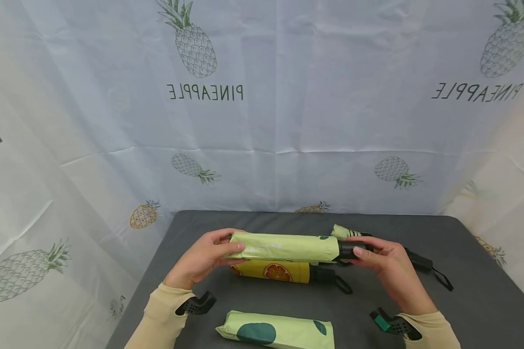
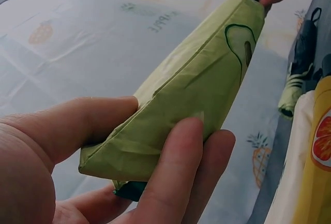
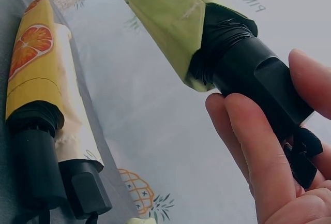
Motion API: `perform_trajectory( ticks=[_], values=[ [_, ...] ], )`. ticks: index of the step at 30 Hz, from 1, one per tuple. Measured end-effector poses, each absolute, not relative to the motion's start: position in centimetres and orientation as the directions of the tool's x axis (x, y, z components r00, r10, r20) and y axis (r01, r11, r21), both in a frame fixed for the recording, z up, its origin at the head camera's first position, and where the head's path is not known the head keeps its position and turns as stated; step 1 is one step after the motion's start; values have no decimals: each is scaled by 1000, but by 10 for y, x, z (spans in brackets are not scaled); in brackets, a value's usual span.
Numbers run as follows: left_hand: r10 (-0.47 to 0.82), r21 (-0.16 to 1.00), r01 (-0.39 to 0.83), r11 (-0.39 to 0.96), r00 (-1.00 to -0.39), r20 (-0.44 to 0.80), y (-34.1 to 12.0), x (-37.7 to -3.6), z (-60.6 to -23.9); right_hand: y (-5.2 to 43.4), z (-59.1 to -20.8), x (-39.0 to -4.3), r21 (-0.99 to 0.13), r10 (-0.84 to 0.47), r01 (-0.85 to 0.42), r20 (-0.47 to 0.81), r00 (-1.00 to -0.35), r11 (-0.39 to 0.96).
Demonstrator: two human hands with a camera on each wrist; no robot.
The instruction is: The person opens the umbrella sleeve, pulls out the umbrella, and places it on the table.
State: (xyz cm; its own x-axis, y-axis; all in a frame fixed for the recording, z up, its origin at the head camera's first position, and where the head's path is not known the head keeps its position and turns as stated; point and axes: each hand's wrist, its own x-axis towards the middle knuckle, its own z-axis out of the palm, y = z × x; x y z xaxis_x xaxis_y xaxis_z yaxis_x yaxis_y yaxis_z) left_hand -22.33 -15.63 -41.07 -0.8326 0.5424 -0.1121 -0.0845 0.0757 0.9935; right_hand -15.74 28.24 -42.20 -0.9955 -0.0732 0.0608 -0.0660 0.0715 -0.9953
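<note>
- Nearest, a long pale-green fabric cover (image 1: 297, 332) with dark-green oval patches lies crosswise on the dark-grey, round-cornered bench (image 1: 262, 298); the head view cuts off its near edge.
- Above the bench, a folded light-green fabric umbrella (image 1: 288, 246) with a black cylindrical handle (image 1: 349, 249) is held roughly level between the two hands, which stand well apart.
- The left hand (image 1: 205, 254) pinches the fabric end, thumb on one face and fingers on another.
- The right hand (image 1: 388, 264) grips the handle between thumb and fingers; a short black strap (image 3: 305, 154) hangs among them.
- Beyond, a folded yellow umbrella (image 1: 294, 272) printed with orange slices lies on the bench, its black handle pointing right.
- Alongside it, a cream fabric umbrella (image 3: 75, 125) shows in both wrist views.
- Farther back, a striped light-green umbrella (image 1: 341, 231) with a looped black handle lies partly hidden behind the right hand.
- Farthest, a white fabric curtain (image 1: 297, 121) bears printed pineapples and mirrored lettering.
</note>
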Motion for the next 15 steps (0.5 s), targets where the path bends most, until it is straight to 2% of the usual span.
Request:
perform_trajectory(
  ticks=[15],
  values=[
    [536, 993, -93, 69, -837, -115, -155, -221, -407, 297, -425, -161, -992, -80, -124, 126, -989, -37]
  ],
)
